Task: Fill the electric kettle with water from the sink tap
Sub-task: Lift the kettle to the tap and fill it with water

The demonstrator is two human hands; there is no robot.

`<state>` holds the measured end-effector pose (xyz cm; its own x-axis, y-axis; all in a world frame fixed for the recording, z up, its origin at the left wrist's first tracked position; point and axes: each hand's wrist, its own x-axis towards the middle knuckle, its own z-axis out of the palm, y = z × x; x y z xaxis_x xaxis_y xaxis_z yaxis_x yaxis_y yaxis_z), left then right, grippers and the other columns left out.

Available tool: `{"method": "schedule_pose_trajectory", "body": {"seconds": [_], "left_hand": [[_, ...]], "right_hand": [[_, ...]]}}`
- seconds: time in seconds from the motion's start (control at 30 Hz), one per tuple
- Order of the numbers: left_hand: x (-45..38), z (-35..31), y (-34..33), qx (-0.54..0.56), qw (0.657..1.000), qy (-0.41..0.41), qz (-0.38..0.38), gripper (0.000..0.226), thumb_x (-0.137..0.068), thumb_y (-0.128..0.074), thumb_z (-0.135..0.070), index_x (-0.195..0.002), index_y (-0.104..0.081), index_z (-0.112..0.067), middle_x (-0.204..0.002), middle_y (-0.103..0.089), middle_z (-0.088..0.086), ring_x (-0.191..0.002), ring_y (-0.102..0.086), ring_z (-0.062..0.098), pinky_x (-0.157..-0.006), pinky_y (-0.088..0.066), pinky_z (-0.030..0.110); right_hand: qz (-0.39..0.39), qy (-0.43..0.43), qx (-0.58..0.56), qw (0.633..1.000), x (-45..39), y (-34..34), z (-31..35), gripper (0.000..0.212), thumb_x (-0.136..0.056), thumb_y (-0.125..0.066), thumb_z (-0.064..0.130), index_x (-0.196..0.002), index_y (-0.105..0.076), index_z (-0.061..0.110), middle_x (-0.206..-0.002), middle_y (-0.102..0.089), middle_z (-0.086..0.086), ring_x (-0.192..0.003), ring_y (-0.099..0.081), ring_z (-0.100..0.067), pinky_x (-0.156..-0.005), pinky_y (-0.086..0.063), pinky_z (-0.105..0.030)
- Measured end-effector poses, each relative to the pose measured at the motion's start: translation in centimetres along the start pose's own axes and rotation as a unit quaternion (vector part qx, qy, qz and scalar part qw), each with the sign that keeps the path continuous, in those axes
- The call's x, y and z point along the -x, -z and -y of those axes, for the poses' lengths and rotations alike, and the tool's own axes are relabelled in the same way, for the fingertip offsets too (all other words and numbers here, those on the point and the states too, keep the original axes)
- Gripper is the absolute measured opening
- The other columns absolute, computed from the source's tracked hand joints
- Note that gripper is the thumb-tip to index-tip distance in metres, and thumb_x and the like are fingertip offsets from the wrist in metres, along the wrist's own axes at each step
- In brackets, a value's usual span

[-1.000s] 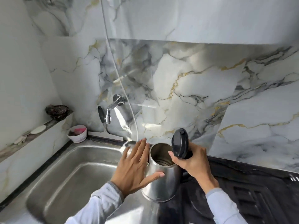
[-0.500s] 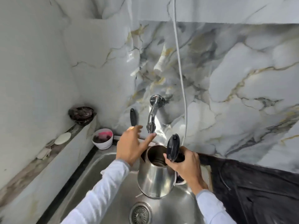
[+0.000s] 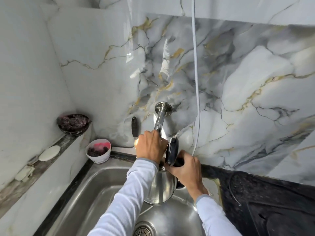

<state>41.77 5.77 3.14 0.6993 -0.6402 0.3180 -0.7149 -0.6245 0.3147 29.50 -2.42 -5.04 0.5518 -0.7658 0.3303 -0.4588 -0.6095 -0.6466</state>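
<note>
A steel electric kettle [image 3: 162, 188] hangs over the steel sink [image 3: 95, 189], its black lid [image 3: 172, 150] flipped up. My right hand [image 3: 185, 169] grips the kettle's black handle. The chrome tap [image 3: 161, 116] comes out of the marble wall just above the kettle's mouth. My left hand [image 3: 150, 145] is closed over the tap's lower end and hides the spout and the kettle's opening. No water is visible.
A black-handled tool [image 3: 134, 126] leans on the wall left of the tap. A white cup [image 3: 98, 151] stands at the sink's back corner, a dark bowl [image 3: 73, 123] and soap [image 3: 49, 150] on the left ledge. A white cord [image 3: 196, 82] hangs down the wall. Dark countertop [image 3: 264, 193] lies right. The drain [image 3: 144, 229] is below.
The kettle came from the counter edge over the sink and up under the tap. My left hand left the kettle's side, rose to the tap and closed on it.
</note>
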Motion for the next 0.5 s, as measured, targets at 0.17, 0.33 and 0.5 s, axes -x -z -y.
{"method": "schedule_pose_trajectory", "body": {"seconds": [0.17,0.33,0.5], "left_hand": [[-1.6,2.9,1.1,0.159,0.981,-0.041,0.108,0.043,-0.091,-0.066,-0.027,-0.06,-0.05,-0.004,-0.064,-0.056,0.024,-0.081,-0.06,0.049,-0.068,-0.041,0.042],[-0.9,4.9,1.4,0.175,0.969,-0.083,0.155,0.047,-0.099,-0.053,-0.052,-0.094,-0.069,-0.008,-0.086,-0.075,0.015,-0.086,-0.068,0.037,-0.079,-0.057,0.042],[2.5,7.0,0.8,0.103,0.983,-0.092,0.118,0.087,-0.095,-0.031,-0.073,-0.149,-0.039,-0.005,-0.152,-0.049,0.016,-0.142,-0.04,0.026,-0.119,-0.032,0.039]], "right_hand": [[-0.009,0.006,-0.01,1.0,-0.4,0.2,0.6,0.061,-0.059,-0.071,0.068,-0.076,-0.07,0.009,-0.073,-0.081,-0.005,-0.074,-0.079,-0.03,-0.07,-0.063,-0.044],[-0.003,0.018,0.004,1.0,-0.8,-0.2,0.9,0.053,-0.065,-0.081,0.06,-0.075,-0.069,0.01,-0.072,-0.081,-0.004,-0.072,-0.078,-0.03,-0.068,-0.062,-0.041],[-0.014,0.032,0.007,0.999,-0.8,-0.2,1.3,0.062,-0.06,-0.069,0.07,-0.075,-0.07,0.01,-0.072,-0.081,-0.006,-0.072,-0.078,-0.032,-0.066,-0.062,-0.042]]}}
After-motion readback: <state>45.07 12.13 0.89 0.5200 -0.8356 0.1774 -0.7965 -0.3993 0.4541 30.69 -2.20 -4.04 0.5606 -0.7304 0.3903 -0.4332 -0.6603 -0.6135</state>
